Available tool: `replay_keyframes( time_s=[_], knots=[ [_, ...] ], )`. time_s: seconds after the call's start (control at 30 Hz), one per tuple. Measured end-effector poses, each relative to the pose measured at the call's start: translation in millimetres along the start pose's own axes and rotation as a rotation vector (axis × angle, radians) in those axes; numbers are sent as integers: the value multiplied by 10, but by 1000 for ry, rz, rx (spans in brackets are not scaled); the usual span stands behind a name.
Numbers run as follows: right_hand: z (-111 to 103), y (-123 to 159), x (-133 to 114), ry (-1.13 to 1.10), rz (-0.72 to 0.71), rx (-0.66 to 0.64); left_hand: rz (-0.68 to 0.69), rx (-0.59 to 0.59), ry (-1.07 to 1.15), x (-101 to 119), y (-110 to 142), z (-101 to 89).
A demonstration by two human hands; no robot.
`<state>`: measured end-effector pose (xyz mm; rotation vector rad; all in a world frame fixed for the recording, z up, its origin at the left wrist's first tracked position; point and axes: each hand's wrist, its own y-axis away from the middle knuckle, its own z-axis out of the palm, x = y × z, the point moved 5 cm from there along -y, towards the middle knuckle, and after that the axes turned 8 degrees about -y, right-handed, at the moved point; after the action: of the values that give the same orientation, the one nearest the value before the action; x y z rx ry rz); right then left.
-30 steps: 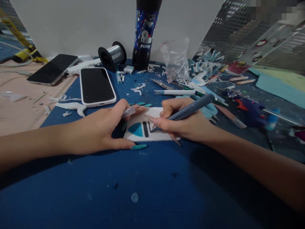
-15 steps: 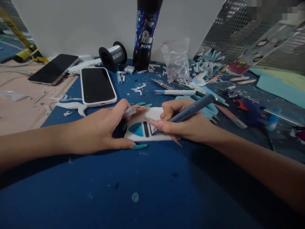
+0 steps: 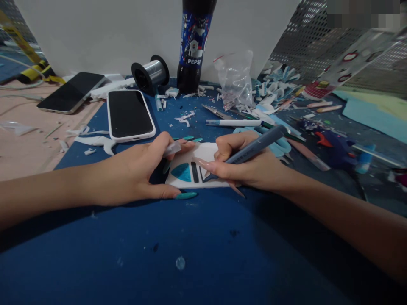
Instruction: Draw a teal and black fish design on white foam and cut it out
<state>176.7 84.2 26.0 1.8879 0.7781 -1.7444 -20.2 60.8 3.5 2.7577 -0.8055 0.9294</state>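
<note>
A small white board (image 3: pixel 208 149) lies flat on the blue mat, bearing a teal rounded-triangle shape (image 3: pixel 182 172), a dark bar (image 3: pixel 195 172) and a thin dark outline. My left hand (image 3: pixel 143 169) grips its left end, thumb along the near edge and fingers at the far edge. Between those fingers sticks out a small translucent piece, like a marker cap (image 3: pixel 172 148). Pinched in my right hand (image 3: pixel 244 163) is a grey-blue marker (image 3: pixel 257 145), tilted, its tip down on the board beside the dark outline. My right hand covers the board's right end.
Behind the board are a white-cased phone (image 3: pixel 131 114), a wire spool (image 3: pixel 151 74), a Pepsi bottle (image 3: pixel 194 51) and a clear bag (image 3: pixel 235 80). A white pen (image 3: pixel 233 123), light-blue scissors handles (image 3: pixel 280 146) and many scraps lie to the right. Another phone (image 3: pixel 72 91) rests at left.
The marker tip has shifted very slightly toward the board's near edge. My left hand and the board have stayed in place.
</note>
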Motion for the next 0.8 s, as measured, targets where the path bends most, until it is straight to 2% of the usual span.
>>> replay_keyframes(
  time_s=[0.13, 0.2, 0.67, 0.8],
  knots=[
    [-105, 17, 18, 0, -69, 214, -29, -108, -113, 54, -12, -7],
    [-130, 8, 33, 26, -70, 264, -57, -126, -125, 57, -18, -16],
    [-84, -52, 19, 20, -93, 168, -66, -131, -168, 59, -37, -35],
    [-86, -48, 5, 59, -73, 178, -44, -66, -145, 53, -1, -22]
  ],
)
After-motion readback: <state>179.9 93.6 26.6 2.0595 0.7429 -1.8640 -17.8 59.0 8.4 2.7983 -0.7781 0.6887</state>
